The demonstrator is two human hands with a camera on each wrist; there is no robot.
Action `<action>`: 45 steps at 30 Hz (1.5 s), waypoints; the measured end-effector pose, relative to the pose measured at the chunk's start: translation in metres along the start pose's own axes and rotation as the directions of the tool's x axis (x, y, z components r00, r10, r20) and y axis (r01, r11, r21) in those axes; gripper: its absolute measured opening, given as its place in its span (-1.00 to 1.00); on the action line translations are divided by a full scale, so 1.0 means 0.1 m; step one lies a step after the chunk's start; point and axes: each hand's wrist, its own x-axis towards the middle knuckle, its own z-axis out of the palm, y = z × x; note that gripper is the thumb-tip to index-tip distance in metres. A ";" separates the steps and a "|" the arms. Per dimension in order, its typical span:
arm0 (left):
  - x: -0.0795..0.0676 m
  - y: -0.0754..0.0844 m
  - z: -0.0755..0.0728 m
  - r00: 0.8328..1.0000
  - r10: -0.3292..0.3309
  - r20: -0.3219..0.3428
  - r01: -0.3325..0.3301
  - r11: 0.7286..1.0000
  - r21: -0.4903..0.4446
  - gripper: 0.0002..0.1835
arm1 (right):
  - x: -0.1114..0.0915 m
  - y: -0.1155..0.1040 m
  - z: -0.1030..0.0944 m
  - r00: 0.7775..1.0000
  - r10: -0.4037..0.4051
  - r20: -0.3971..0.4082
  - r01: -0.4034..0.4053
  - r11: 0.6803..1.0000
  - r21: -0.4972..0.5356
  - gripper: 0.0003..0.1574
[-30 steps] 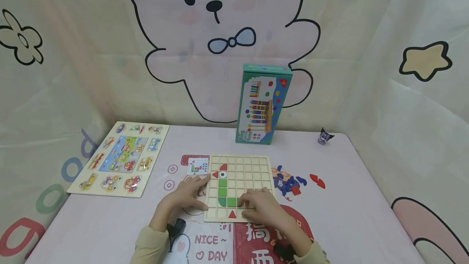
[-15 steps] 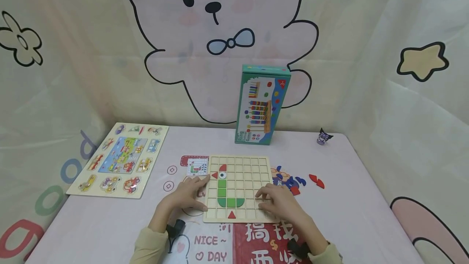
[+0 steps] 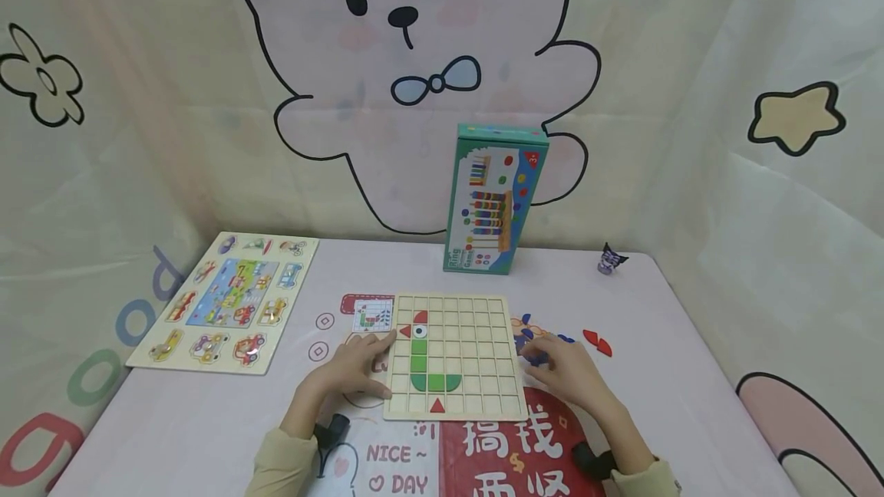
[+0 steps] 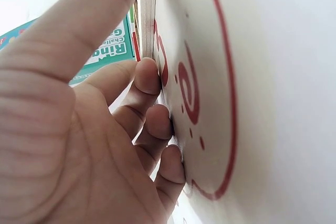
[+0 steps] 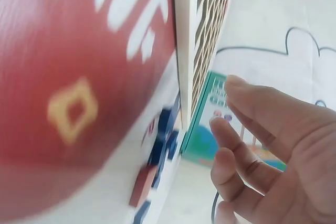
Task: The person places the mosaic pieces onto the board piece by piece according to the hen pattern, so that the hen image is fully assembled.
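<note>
A wooden grid board (image 3: pixel 483 343) lies flat, bearing green squares (image 3: pixel 419 361) with rounded green ends, a white-and-black eye tile (image 3: pixel 419 331) and several red pieces. My left hand (image 3: pixel 351 368) touches the board's left edge, thumb and index finger spread along it; its fingertips (image 4: pixel 173 163) rest on the printed tabletop in the left wrist view. To the right of the board, my right hand (image 3: pixel 569 370) hovers over loose dark blue pieces (image 3: pixel 526 319), partly covering them. Its bent fingers hold nothing. The right wrist view shows those pieces and a red block (image 5: pixel 143 185) below the hand.
Two red pieces (image 3: pixel 597 342) lie right of the blue pile. A small pattern card (image 3: pixel 373 314) sits at the board's upper left. A picture puzzle board (image 3: pixel 276 336) occupies the left, a tall green box (image 3: pixel 493 198) the back. A purple wrapped candy (image 3: pixel 611 258) lies far right.
My right hand has let go of a rounded green piece at the end of the green row and moved right, off the board to the loose pieces. My left hand has stayed put.
</note>
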 end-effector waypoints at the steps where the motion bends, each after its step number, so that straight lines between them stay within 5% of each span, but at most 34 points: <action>1: 0.00 0.00 0.00 1.000 -0.001 -0.002 0.001 1.000 -0.001 0.09 | 0.00 0.03 -0.02 1.000 0.006 -0.007 -0.006 1.000 0.000 -0.69; 32: -0.01 -0.02 0.03 1.000 0.011 -0.005 -0.011 1.000 0.004 0.08 | 0.06 1.03 -0.38 0.989 0.143 -0.036 -0.142 0.990 0.017 -0.70; 45: 0.00 0.01 0.01 1.000 0.018 -0.013 -0.018 1.000 0.008 0.08 | 0.08 1.16 -0.35 0.975 0.222 -0.001 -0.222 0.975 -0.023 -0.68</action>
